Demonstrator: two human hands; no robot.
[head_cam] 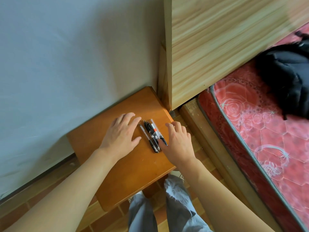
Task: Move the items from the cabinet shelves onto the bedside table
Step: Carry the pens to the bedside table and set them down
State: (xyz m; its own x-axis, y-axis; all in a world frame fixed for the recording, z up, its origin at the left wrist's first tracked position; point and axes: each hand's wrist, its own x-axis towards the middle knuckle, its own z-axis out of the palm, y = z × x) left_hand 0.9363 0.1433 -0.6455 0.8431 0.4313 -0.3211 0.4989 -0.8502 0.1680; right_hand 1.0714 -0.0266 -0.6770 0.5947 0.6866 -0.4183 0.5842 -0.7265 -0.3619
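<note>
A small bunch of pens point(152, 136) lies on the counter point(127, 164), between the left hand point(122, 131) and the right hand point(178, 139). Both hands lie spread flat, fingers relaxed, gripping nothing; the right thumb touches the nearest pen. The pens look light, stiff and apt to roll, so they are best gathered as a bundle around mid-barrel. How many pens there are is hard to tell, and the cabinet shelves are out of view.

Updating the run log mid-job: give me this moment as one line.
stage: pens placed | pens: bunched on bedside table | left hand: open, beside pens | right hand: open, thumb at pens | black bag: on bed
</note>
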